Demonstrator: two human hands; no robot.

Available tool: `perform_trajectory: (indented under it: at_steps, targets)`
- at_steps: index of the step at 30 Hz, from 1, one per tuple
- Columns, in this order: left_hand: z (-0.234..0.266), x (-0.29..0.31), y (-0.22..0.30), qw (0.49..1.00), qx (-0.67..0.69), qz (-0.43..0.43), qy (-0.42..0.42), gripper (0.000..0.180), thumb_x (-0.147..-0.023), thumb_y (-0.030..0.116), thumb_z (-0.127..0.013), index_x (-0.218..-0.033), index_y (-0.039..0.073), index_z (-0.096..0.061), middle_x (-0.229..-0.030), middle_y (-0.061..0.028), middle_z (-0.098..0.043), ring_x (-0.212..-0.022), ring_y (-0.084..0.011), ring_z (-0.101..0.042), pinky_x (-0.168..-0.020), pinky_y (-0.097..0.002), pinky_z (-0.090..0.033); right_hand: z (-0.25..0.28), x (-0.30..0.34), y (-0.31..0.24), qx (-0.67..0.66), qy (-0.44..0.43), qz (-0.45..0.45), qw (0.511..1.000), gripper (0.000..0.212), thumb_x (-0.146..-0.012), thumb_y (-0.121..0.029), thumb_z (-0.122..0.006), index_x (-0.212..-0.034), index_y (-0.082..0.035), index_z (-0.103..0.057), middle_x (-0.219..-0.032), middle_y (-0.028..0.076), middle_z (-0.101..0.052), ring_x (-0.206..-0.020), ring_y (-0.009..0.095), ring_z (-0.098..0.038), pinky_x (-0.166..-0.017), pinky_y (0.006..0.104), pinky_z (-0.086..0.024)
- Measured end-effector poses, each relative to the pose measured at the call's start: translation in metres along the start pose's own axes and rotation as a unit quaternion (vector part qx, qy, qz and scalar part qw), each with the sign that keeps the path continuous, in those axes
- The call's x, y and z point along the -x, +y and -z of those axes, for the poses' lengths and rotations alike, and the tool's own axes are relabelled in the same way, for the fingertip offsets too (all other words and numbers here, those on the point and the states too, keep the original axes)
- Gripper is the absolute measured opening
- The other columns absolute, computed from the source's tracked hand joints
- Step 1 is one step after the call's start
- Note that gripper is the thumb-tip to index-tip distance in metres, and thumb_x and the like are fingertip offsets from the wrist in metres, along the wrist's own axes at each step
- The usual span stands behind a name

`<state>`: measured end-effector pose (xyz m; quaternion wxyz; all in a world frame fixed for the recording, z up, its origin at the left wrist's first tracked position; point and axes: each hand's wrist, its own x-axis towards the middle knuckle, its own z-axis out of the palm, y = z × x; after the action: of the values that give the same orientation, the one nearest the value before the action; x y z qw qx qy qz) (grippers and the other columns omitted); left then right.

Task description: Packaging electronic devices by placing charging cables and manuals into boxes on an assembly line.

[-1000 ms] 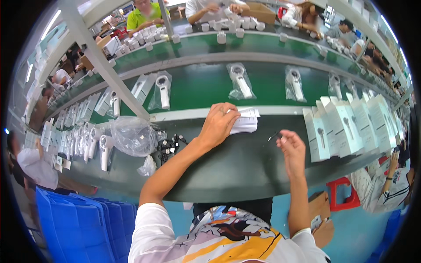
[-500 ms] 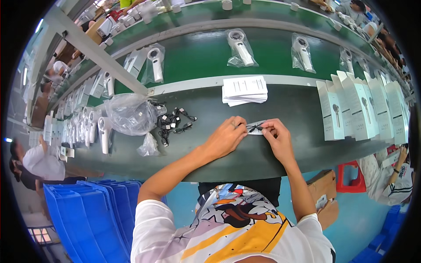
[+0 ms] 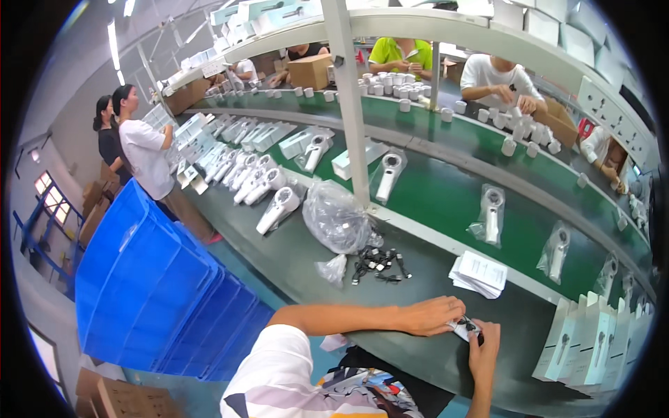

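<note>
My left hand (image 3: 433,316), with a ring on one finger, is closed on the left end of a small white paper leaflet (image 3: 460,334) at the table edge. A short black cable (image 3: 469,325) lies across it. My right hand (image 3: 486,348) pinches the right end, thumb and forefinger on the cable against the leaflet; the fingers partly hide both. Just beyond is a stack of white leaflets (image 3: 479,274). To the left lie a loose pile of black cables (image 3: 380,263), a small clear bag (image 3: 332,270) and a large bundle of clear plastic bags (image 3: 336,216).
White handheld fans in clear bags lie on the green conveyor belt (image 3: 446,202) and at the left (image 3: 279,209). Open light-coloured boxes (image 3: 582,341) stand at the right. Blue crates (image 3: 160,292) are stacked beside the table. A white post (image 3: 346,104) rises beyond the bags. Other people work across the belt.
The view has swung left and up, bringing in more of the crates and co-workers. Both my hands stay at the leaflet and cable, which now show less between the fingers.
</note>
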<state>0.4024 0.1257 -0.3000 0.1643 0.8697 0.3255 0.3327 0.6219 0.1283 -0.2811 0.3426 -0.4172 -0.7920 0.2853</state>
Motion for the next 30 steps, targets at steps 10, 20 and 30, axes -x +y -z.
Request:
perform_trajectory:
  at_steps: [10, 20, 30]
  targets:
    - [0.024, -0.139, 0.013, 0.998, 0.059, 0.004, 0.027, 0.028, -0.081, 0.014, -0.066, -0.106, 0.004, -0.056, -0.115, -0.0167, -0.056, -0.111, -0.0343, -0.053, -0.095, -0.0411, -0.042, 0.037, 0.024, 0.027, -0.097, 0.1, -0.103, 0.985, 0.019, -0.08, -0.002, -0.06, -0.098, -0.001, -0.064, -0.09, 0.013, -0.06, -0.08, 0.026, -0.058, -0.071, 0.0323, -0.046]
    - [-0.049, -0.271, 0.027, 0.996, 0.085, -0.029, -0.027, 0.044, -0.082, 0.015, -0.062, -0.123, 0.001, -0.051, -0.12, -0.0179, -0.056, -0.101, -0.0324, -0.06, -0.086, -0.04, -0.049, 0.016, 0.048, 0.053, -0.126, 0.181, -0.075, 0.972, 0.02, -0.084, -0.007, -0.061, -0.103, -0.005, -0.064, -0.086, 0.01, -0.057, -0.066, 0.02, -0.054, -0.06, 0.0301, -0.044]
    - [-0.138, -0.36, 0.059, 0.988, 0.109, 0.075, -0.077, 0.055, -0.08, 0.034, -0.061, -0.121, -0.002, -0.056, -0.121, -0.0246, -0.057, -0.115, -0.0369, -0.054, -0.097, -0.0412, -0.043, 0.003, 0.038, 0.04, -0.117, 0.16, -0.126, 0.972, 0.023, -0.082, -0.004, -0.063, -0.104, 0.0, -0.064, -0.089, 0.009, -0.06, -0.064, 0.015, -0.054, -0.062, 0.0275, -0.044]
